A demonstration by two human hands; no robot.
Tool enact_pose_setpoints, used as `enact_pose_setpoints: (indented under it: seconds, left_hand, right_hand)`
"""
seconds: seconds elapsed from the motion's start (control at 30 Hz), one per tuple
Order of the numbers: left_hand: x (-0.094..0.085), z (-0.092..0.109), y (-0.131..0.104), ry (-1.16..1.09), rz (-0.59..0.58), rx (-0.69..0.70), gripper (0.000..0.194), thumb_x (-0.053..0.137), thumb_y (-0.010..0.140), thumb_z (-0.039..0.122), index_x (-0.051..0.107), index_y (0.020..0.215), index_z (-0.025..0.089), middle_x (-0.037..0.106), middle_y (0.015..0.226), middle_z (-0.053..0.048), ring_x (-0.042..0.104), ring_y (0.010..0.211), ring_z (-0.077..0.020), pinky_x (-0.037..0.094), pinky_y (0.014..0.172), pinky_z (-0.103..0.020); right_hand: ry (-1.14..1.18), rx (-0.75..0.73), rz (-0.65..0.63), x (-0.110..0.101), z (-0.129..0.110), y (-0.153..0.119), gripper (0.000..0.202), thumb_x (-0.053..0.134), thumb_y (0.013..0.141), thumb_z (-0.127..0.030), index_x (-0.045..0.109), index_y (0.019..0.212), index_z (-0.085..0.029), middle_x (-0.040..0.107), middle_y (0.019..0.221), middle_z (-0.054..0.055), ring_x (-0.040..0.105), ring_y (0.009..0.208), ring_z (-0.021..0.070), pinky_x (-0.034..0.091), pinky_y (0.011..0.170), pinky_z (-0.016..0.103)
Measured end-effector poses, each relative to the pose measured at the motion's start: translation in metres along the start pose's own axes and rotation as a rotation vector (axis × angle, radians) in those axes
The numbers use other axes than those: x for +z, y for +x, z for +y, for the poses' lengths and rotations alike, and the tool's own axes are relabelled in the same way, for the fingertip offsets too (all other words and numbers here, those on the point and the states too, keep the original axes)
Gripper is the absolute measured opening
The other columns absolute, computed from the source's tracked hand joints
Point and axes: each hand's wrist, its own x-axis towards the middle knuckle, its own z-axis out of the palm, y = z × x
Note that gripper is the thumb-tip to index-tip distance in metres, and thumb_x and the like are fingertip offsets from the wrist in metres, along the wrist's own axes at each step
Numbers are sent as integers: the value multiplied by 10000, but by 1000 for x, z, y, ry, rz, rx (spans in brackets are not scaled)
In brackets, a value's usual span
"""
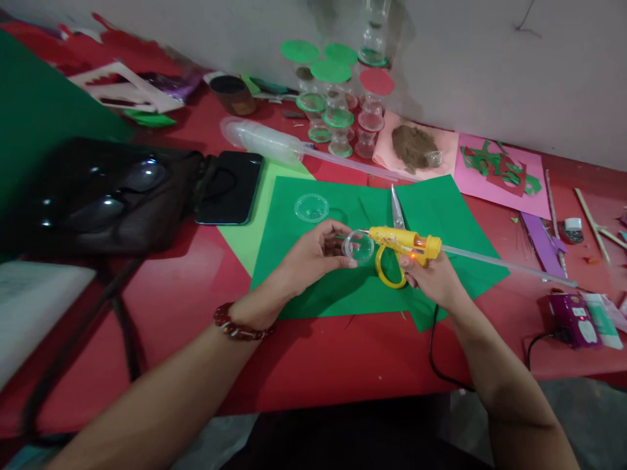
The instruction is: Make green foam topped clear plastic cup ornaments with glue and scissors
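My left hand [318,258] pinches a small clear plastic cup [360,247] between thumb and fingers, above the green paper [323,287]. In my right hand [434,277] is a yellow glue gun [404,241], its nozzle pointing left at the cup's rim. A small orange light glows on the gun, and a long clear glue stick [509,264] sticks out of its back. Scissors [398,212] with yellow handles lie on the green paper, partly behind the gun. Another clear round plastic piece [312,207] rests on the paper, up and left of my left hand.
Stacked clear cups with green and red discs [333,94] stand by the wall. Left are a black phone [230,188] and dark bag [98,196]. Sand [414,147] and green scraps [494,163] lie at back right, a purple box [573,320] at right. A black cord [434,356] hangs below my right hand.
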Motion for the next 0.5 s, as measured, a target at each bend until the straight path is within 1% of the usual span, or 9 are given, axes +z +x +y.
enact_pose_setpoints:
  seconds: [0.1,0.33,0.5]
  left_hand:
    - [-1,-1,1,-9,-8,7,492,905,574,146,591,949,199,755,1070,-48,707,941,-187,581,776,-304]
    - [-2,-3,2,-20,-14,18,500,920,571,132,603,952,195,748,948,-20,699,862,-165,576,750,-283]
    - [-1,-1,1,-41,2,6,497,919,563,120,591,930,193,765,1055,-49,709,899,-169,578,758,-281]
  right_hand:
    - [20,4,-18,0,0,0,461,726,846,-663,608,842,-218,473,541,-72,421,468,88,381,446,238]
    - [8,-2,-18,2,0,-1,441,729,849,-640,623,869,-212,486,566,-62,451,512,100,379,462,240]
    - [0,-2,-14,-1,-4,0,413,709,867,-616,609,855,-216,466,523,-76,420,454,88,371,437,235]
